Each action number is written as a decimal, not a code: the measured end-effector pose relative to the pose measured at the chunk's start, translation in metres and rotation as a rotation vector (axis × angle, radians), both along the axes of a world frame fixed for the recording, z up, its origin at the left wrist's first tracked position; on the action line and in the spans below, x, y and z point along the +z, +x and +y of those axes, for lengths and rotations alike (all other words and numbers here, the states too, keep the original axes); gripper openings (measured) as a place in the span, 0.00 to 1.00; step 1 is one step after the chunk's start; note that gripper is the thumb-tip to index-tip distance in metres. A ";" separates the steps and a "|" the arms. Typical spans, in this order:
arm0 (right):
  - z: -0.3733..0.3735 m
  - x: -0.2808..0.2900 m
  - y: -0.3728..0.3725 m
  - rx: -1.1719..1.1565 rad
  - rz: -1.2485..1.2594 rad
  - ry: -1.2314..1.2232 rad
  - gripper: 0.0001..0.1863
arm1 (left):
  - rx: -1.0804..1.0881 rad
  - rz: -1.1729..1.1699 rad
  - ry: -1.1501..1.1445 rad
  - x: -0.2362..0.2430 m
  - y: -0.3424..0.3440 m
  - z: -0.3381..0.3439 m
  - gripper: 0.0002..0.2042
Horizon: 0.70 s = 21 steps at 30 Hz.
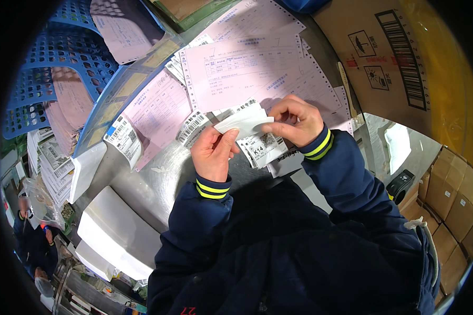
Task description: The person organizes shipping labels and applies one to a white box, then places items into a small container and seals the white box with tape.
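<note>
The hands (212, 156) (302, 125) pinch white paper (247, 122) between their fingertips.

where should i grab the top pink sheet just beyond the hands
Probably pinch the pink sheet by its left, hole-punched edge, coming from the left. That edge lies uncovered, while a label, the left hand and the right hand crowd its near edge. Being thin paper, it should lift between fingertip and thumb.

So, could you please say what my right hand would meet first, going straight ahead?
Probably the white slip in your left hand; your right hand seems to touch it, but depth is unclear.
</note>
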State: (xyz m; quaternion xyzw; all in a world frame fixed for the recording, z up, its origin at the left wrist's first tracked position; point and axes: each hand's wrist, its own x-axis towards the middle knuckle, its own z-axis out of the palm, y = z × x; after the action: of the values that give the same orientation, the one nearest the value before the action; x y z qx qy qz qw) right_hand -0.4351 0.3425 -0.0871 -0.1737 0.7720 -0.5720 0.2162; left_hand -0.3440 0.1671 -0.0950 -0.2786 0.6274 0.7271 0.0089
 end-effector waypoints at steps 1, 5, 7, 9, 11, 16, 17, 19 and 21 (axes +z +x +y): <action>-0.001 -0.005 -0.002 0.022 -0.006 0.004 0.09 | 0.009 0.001 0.011 0.000 0.000 -0.001 0.06; 0.005 -0.008 -0.005 0.152 0.439 -0.029 0.05 | 0.049 -0.003 0.047 -0.004 0.002 -0.006 0.08; 0.014 -0.010 0.003 0.199 0.532 -0.028 0.09 | 0.086 -0.011 0.054 -0.003 0.000 -0.005 0.08; 0.021 -0.012 0.009 0.283 0.611 0.023 0.11 | 0.060 -0.006 0.041 -0.003 0.000 -0.007 0.09; 0.027 -0.018 0.017 0.301 0.622 0.056 0.14 | 0.068 -0.012 0.037 -0.001 -0.001 -0.006 0.09; 0.031 -0.023 0.023 0.331 0.660 0.083 0.13 | 0.058 -0.017 0.028 -0.003 0.000 -0.007 0.09; 0.032 -0.024 0.024 0.325 0.671 0.096 0.13 | 0.050 -0.015 0.027 -0.003 -0.001 -0.007 0.09; 0.034 -0.025 0.025 0.332 0.667 0.104 0.13 | 0.057 -0.027 0.013 0.000 -0.002 -0.005 0.09; 0.034 -0.025 0.025 0.338 0.661 0.114 0.13 | 0.064 -0.035 0.013 -0.001 -0.003 -0.004 0.09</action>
State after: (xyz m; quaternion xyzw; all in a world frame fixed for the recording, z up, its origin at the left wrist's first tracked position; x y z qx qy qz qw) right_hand -0.4097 0.3768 -0.1124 -0.4616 0.7911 -0.3974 0.0561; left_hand -0.3470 0.1627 -0.0957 -0.3112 0.6132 0.7260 -0.0019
